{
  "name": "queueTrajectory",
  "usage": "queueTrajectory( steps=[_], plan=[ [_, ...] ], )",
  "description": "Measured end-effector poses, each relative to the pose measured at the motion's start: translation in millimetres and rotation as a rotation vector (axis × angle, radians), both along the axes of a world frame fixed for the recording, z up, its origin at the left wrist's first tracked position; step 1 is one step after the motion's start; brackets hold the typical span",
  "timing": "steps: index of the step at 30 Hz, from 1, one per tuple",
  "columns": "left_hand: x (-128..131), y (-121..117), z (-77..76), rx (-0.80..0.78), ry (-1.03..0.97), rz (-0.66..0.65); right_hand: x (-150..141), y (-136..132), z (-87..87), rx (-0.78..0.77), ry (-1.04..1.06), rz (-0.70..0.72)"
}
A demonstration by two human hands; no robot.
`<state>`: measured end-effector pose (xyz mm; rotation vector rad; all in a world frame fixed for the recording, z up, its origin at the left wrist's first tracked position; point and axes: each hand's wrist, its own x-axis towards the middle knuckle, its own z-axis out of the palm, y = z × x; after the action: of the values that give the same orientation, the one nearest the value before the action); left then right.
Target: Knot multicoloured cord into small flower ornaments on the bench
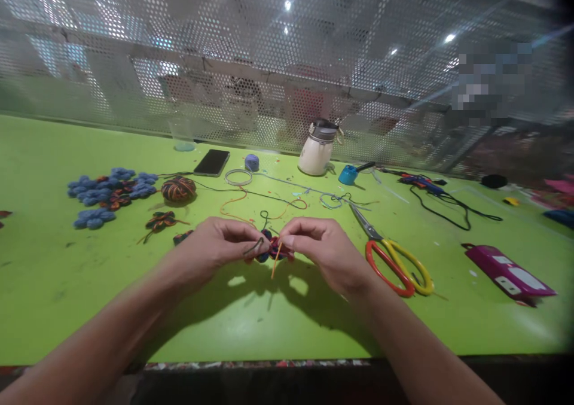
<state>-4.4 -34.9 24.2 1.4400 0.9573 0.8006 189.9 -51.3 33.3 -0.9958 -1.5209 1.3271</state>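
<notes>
Between my two hands, just above the green table, is a small crocheted flower (273, 247) in dark blue and red yarn. My left hand (224, 240) pinches its left side, with a dark strand end sticking out by the thumb. On the other side my right hand (316, 246) pinches the flower's right edge, and an orange yarn tail (275, 264) hangs down by its fingertips. The multicoloured yarn ball (178, 189) sits beyond my left hand, with a dark strand trailing from it. Near my left wrist lies a finished-looking orange and dark flower (160, 221).
Scissors (394, 261) with red and yellow handles lie by my right forearm, near a magenta power strip (509, 273). Blue crocheted flowers (94, 189) are grouped at left. Farther back stand a phone (212, 163), a white bottle (316, 151) and a perforated metal screen (251, 64).
</notes>
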Motion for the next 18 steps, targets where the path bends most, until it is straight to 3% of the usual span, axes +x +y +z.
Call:
queueTrajectory(
  steps=[5,12,18],
  plan=[
    [2.6,-1.2,-0.6,-0.026,-0.023,-0.044,-3.5,-0.6,-0.7,-0.072,0.01,0.004],
    [4.9,-3.3,0.4,-0.061,0.021,-0.063,-11.0,-4.8,3.6,-0.028,0.004,-0.026],
    [4.7,-2.1,-2.3,-0.013,0.003,-0.014,-11.2,3.9,-9.0,-0.235,0.077,-0.117]
  ],
)
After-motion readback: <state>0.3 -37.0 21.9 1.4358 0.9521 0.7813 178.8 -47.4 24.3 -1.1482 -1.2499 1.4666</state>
